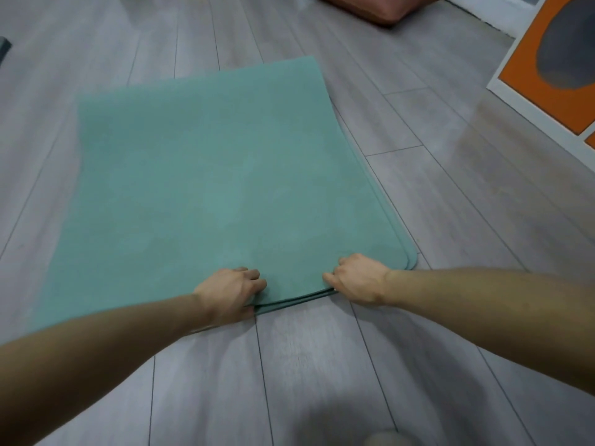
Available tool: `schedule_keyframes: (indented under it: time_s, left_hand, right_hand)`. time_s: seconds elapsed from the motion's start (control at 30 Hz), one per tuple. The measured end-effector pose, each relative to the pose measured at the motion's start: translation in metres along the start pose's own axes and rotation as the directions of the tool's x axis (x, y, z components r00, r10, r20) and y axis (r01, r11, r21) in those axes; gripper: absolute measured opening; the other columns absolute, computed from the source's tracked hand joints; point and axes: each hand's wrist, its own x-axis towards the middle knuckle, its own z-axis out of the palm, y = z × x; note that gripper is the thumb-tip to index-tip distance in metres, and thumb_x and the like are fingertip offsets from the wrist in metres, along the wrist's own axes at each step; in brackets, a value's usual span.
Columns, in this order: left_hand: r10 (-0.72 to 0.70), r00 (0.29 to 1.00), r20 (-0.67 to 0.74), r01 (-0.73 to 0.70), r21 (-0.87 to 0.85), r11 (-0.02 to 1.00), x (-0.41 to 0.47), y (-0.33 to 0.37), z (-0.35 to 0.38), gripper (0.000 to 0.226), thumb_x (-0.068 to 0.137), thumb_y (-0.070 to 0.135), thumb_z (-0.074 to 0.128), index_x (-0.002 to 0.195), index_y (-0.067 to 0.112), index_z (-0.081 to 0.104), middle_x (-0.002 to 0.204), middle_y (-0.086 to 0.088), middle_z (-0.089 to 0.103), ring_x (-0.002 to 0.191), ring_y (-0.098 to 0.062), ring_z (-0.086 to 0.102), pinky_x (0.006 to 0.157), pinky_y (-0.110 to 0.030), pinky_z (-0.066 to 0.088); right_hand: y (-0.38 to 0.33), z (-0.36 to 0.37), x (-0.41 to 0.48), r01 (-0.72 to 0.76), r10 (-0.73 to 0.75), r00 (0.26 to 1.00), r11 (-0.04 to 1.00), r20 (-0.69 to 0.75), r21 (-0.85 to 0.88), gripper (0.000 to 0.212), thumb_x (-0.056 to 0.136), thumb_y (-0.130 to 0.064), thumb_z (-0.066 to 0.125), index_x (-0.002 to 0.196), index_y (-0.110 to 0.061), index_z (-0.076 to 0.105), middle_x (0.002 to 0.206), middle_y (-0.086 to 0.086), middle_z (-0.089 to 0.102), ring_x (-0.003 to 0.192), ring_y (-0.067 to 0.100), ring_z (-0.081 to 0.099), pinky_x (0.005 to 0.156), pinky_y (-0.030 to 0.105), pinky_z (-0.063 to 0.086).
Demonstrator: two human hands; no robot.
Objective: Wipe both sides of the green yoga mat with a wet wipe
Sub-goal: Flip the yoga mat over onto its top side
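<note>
— What do we see underfoot, starting from the left?

— We see a pale grey wood-look plank floor (322,365), with a dark flat object (4,48) cut off at its far left edge.

— And the mat?

— Our folded green foam yoga mat (209,175) lies flat on the planks mid-room, its stacked layers showing along the near edge.

— Our hands?

— Our left hand (230,292) curls its fingers over that near edge. Just beside it, our right hand (359,280) grips the same edge, fingers bent.

— Farther right?

— A salmon-pink cushion (383,8) sits at the top, then a white-framed orange panel with a grey oval (547,69).
</note>
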Motion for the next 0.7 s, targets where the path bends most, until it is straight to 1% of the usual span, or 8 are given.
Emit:
schedule_keyframes:
  time_s: [0.2, 0.27, 0.33, 0.37, 0.43, 0.5, 0.6, 0.7]
  left_hand:
    - [0.013, 0.999, -0.038, -0.014, -0.034, 0.999, 0.008, 0.011, -0.005, 0.024, 0.087, 0.043, 0.064, 0.101, 0.024, 0.062, 0.098, 0.002, 0.061, 0.090, -0.026, 0.063, 0.069, -0.040, 0.053]
    - [0.018, 1.000, -0.024, -0.019, -0.030, 0.999, 0.013, 0.016, -0.007, 0.023, 0.086, 0.041, 0.066, 0.100, 0.024, 0.063, 0.097, 0.002, 0.061, 0.089, -0.026, 0.063, 0.068, -0.041, 0.053]
    - [0.017, 1.000, 0.015, -0.017, -0.018, 1.000, 0.016, 0.020, -0.009, 0.023, 0.084, 0.039, 0.065, 0.101, 0.024, 0.061, 0.099, 0.003, 0.060, 0.091, -0.026, 0.062, 0.069, -0.042, 0.053]
    - [0.023, 0.999, 0.025, -0.022, -0.019, 1.000, 0.017, 0.020, -0.011, 0.023, 0.083, 0.038, 0.064, 0.100, 0.024, 0.061, 0.099, 0.003, 0.060, 0.091, -0.026, 0.062, 0.070, -0.042, 0.053]
    - [0.047, 0.998, 0.048, -0.045, -0.037, 0.998, 0.020, 0.019, -0.015, 0.023, 0.079, 0.036, 0.061, 0.098, 0.023, 0.061, 0.099, 0.002, 0.060, 0.091, -0.027, 0.062, 0.070, -0.042, 0.053]
    - [0.074, 0.994, 0.076, -0.072, -0.030, 0.997, 0.024, 0.019, -0.018, 0.024, 0.076, 0.036, 0.058, 0.096, 0.022, 0.060, 0.097, 0.001, 0.060, 0.090, -0.028, 0.063, 0.068, -0.042, 0.052]
    - [0.150, 0.985, 0.082, -0.148, -0.035, 0.988, 0.033, 0.020, -0.019, 0.029, 0.072, 0.043, 0.058, 0.093, 0.023, 0.060, 0.096, 0.001, 0.059, 0.088, -0.029, 0.063, 0.063, -0.040, 0.051]
    - [0.177, 0.981, 0.082, -0.177, -0.001, 0.984, 0.041, 0.021, -0.018, 0.034, 0.074, 0.055, 0.059, 0.093, 0.027, 0.060, 0.096, 0.005, 0.058, 0.090, -0.025, 0.062, 0.064, -0.038, 0.053]
  right_hand:
    - [0.007, -0.001, -0.006, -0.040, 0.039, 0.999, 0.999, 0.036, 0.018, 0.018, 0.101, -0.009, 0.042, 0.112, -0.009, 0.056, 0.106, 0.014, 0.071, 0.098, 0.035, 0.064, 0.072, 0.040, 0.038]
    - [0.012, 0.001, -0.011, -0.085, 0.080, 0.995, 0.991, 0.051, 0.102, 0.016, 0.101, -0.019, 0.047, 0.112, -0.011, 0.053, 0.106, 0.015, 0.070, 0.098, 0.036, 0.064, 0.073, 0.040, 0.039]
    - [0.016, 0.002, -0.020, -0.188, 0.169, 0.981, 0.950, 0.094, 0.249, 0.028, 0.097, -0.039, 0.051, 0.111, -0.015, 0.048, 0.105, 0.016, 0.069, 0.096, 0.036, 0.064, 0.075, 0.039, 0.044]
    - [0.019, 0.000, -0.025, -0.253, 0.219, 0.966, 0.906, 0.135, 0.339, 0.033, 0.096, -0.043, 0.049, 0.112, -0.015, 0.045, 0.106, 0.017, 0.068, 0.095, 0.036, 0.063, 0.077, 0.040, 0.047]
    - [0.028, -0.006, -0.038, -0.356, 0.287, 0.934, 0.790, 0.212, 0.500, 0.030, 0.098, -0.034, 0.046, 0.118, -0.012, 0.041, 0.110, 0.021, 0.067, 0.093, 0.037, 0.062, 0.081, 0.042, 0.052]
    - [0.040, -0.011, -0.051, -0.419, 0.329, 0.908, 0.713, 0.260, 0.562, 0.027, 0.095, -0.017, 0.049, 0.119, -0.010, 0.040, 0.107, 0.018, 0.065, 0.089, 0.035, 0.060, 0.077, 0.042, 0.050]
    - [0.064, -0.010, -0.061, -0.485, 0.405, 0.874, 0.688, 0.269, 0.539, 0.033, 0.086, -0.005, 0.058, 0.117, -0.008, 0.047, 0.105, 0.014, 0.062, 0.090, 0.032, 0.060, 0.073, 0.038, 0.048]
    - [0.100, 0.001, -0.046, -0.498, 0.490, 0.858, 0.717, 0.157, 0.488, 0.027, 0.085, -0.009, 0.069, 0.111, -0.013, 0.064, 0.111, 0.013, 0.063, 0.098, 0.033, 0.064, 0.082, 0.038, 0.053]
